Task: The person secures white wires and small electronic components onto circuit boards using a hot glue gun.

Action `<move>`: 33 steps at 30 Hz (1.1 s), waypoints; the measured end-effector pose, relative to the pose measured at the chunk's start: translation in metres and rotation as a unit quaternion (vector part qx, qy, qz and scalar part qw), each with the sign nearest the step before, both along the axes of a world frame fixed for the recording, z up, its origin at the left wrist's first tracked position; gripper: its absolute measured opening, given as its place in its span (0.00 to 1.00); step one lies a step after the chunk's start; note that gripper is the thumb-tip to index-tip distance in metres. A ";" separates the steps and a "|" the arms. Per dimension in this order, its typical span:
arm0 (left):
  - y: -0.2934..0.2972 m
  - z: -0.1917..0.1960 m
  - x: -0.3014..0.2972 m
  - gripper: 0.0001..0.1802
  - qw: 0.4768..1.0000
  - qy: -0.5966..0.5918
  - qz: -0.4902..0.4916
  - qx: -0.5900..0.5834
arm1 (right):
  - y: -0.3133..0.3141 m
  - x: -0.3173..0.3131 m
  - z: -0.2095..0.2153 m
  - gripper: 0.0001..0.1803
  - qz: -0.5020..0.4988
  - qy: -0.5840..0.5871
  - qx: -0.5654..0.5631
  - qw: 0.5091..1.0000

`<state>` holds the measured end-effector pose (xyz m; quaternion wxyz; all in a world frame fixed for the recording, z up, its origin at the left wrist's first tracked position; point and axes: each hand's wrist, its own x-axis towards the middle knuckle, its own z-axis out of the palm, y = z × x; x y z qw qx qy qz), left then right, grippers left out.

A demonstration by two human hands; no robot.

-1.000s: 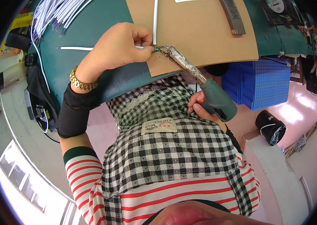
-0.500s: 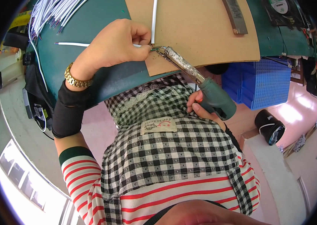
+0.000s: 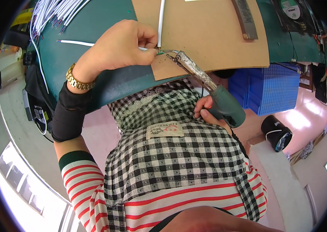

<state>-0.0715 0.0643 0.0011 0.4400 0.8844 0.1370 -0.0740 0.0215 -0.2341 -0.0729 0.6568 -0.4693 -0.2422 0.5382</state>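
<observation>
My left hand (image 3: 126, 44) pinches a white cable (image 3: 76, 43) between thumb and fingers over the edge of the cardboard. The cable's far end sticks out to the left of the hand; its other end shows at the fingertips. Beside those fingertips, the bare tip of a second white cable (image 3: 160, 25) comes down from the top of the view. A soldering iron (image 3: 198, 71) with a green handle reaches up from the lower right, its thin bent tip close to the cable ends. Contact cannot be made out. My right hand (image 3: 207, 109) is closed at the handle, partly hidden behind it.
Brown cardboard (image 3: 210, 42) lies on the green table (image 3: 109, 11). A dark metal bar (image 3: 244, 19) rests on it. A bundle of white cables (image 3: 55, 15) lies at the upper left. Blue crates (image 3: 273, 89) and a black bucket (image 3: 276, 133) stand at the right.
The soldering iron has shifted slightly right and down in the view, its bent tip now showing more openly beside the fingertips. My left hand keeps its pinch on the cable.
</observation>
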 end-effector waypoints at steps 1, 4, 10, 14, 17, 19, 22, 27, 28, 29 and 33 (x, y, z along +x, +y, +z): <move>0.000 0.001 0.000 0.11 1.000 0.011 0.000 0.002 | -0.001 -0.001 -0.002 0.11 -0.004 -0.010 0.013 1.000; 0.001 0.001 0.000 0.11 1.000 0.019 -0.003 0.007 | 0.005 0.004 0.008 0.12 0.050 -0.053 -0.035 0.997; 0.002 0.003 -0.001 0.11 1.000 0.019 -0.004 0.013 | 0.005 0.007 0.002 0.12 0.078 -0.032 -0.022 0.996; 0.000 0.002 0.000 0.11 1.000 0.019 -0.003 0.004 | 0.007 0.007 0.000 0.12 0.092 -0.037 -0.011 0.995; 0.001 0.003 0.000 0.11 1.000 0.014 -0.008 0.003 | 0.009 -0.002 0.002 0.05 -0.019 0.007 -0.004 1.000; 0.002 0.004 -0.001 0.11 1.000 0.011 -0.009 0.007 | 0.012 0.003 0.014 0.05 0.036 -0.002 -0.068 0.997; 0.002 0.004 -0.003 0.11 1.000 0.005 -0.010 0.011 | 0.008 -0.008 -0.004 0.05 -0.035 -0.007 -0.001 0.999; 0.002 0.003 -0.003 0.11 1.000 -0.011 -0.012 0.007 | 0.007 -0.004 0.000 0.05 0.008 -0.043 -0.050 0.998; 0.002 0.003 -0.003 0.11 1.000 -0.011 -0.013 0.008 | 0.008 -0.003 0.000 0.05 0.019 -0.036 -0.052 0.998; 0.001 0.004 -0.003 0.11 1.000 -0.010 -0.014 0.010 | 0.008 -0.001 0.000 0.05 0.021 -0.036 -0.052 0.998; 0.000 0.004 -0.002 0.11 1.000 -0.021 -0.004 0.016 | 0.009 0.002 0.000 0.04 0.047 -0.086 -0.059 0.993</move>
